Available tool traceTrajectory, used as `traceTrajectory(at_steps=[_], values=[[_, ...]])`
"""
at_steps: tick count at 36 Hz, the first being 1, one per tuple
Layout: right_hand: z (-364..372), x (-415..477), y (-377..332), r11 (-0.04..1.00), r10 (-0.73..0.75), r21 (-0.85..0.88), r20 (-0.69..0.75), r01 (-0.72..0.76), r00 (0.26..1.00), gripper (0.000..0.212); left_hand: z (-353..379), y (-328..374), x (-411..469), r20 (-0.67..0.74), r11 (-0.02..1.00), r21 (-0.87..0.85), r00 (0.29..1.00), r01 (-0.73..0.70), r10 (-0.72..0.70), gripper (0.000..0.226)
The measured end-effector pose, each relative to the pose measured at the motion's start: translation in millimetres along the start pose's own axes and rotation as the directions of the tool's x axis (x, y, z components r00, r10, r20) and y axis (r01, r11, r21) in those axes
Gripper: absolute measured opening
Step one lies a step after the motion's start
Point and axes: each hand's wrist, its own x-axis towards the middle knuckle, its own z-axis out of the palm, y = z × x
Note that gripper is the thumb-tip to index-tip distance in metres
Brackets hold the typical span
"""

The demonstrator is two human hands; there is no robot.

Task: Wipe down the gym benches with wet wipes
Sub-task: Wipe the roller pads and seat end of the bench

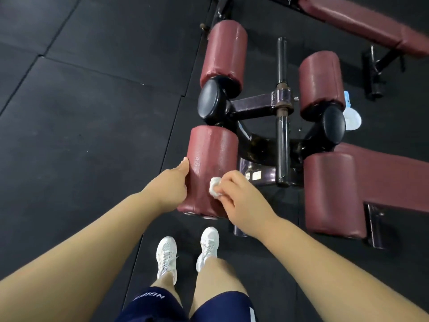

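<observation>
A maroon padded roller [212, 154] on the leg end of a gym bench stands in front of me. My left hand [173, 184] rests flat against its left side, fingers together, steadying it. My right hand [236, 197] pinches a crumpled white wet wipe [214, 186] and presses it on the roller's lower front. Three more maroon rollers sit on the same black frame: far left [224, 52], far right [321, 82] and near right [333, 194]. The bench's maroon seat pad [392, 177] runs off to the right.
A steel bar [282, 108] runs down the middle of the frame. A blue and white wipes packet [351, 115] lies on the floor behind the far right roller. Another maroon bench [362, 22] stands at the top right. Black rubber floor mats [81, 112] spread to the left. My white shoes are below.
</observation>
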Motion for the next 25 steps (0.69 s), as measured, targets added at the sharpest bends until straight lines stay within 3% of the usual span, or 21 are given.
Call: traceTrajectory(at_steps=[5,10,13,16,21,25], values=[[-4.3,5.3,6.3,0.992,-0.116,-0.038,0.071,0.119,0.991,0.009,-4.4,-3.3,1.3,-0.007,0.998,-0.063,1.000,0.013,-0.013,0.059],[-16.5,68.0,26.5,0.991,0.110,0.092,-0.111,-0.100,0.988,0.012,-2.9,2.8,-11.4,-0.071,0.994,0.087,0.995,-0.061,0.067,0.043],[-25.7,98.0,36.6,0.975,0.201,0.116,-0.108,-0.189,0.974,0.016,4.0,11.6,-26.8,-0.131,0.991,0.046,0.982,-0.129,0.134,0.037],[-25.4,101.3,39.3,0.979,0.196,0.086,-0.101,-0.187,0.976,0.023,7.5,19.2,-30.5,-0.070,0.991,0.094,0.992,-0.096,0.103,0.043],[-9.0,47.6,25.4,0.996,-0.045,0.077,-0.030,0.047,0.999,0.009,8.2,12.3,-23.9,-0.029,0.996,0.061,0.997,-0.063,0.065,0.049],[-0.6,-0.4,15.1,0.952,-0.295,0.114,0.085,0.285,0.952,0.012,3.8,-0.4,-21.8,-0.034,0.996,-0.084,0.999,-0.016,0.013,0.053]])
